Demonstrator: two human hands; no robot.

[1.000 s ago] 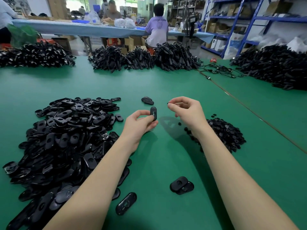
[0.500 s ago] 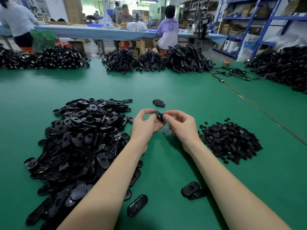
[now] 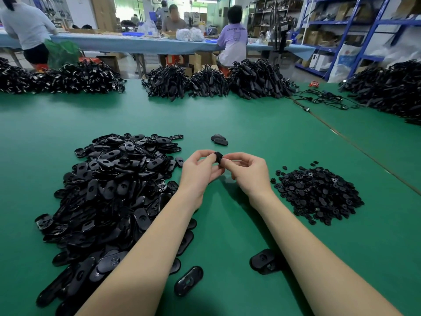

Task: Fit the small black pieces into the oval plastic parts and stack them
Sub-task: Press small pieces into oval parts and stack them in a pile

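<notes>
Green matting covers the counter [image 3: 250, 115] in the head view. Above its middle, the left hand [image 3: 200, 172] and the right hand [image 3: 247, 171] meet, fingers curled, both pinching one oval plastic part [image 3: 218, 156] between their fingertips; whether a small piece sits in it I cannot tell. Left of the hands lies a big heap of oval parts [image 3: 109, 192], and right of them a lower heap of small black pieces [image 3: 319, 192]. Just beyond the hands rests a short stack of ovals [image 3: 219, 140]. Near the right forearm lie two overlapping ovals [image 3: 265, 262], and a single oval [image 3: 188, 281] lies between the forearms. Piles of black cables [image 3: 211, 83] line the far edge.
</notes>
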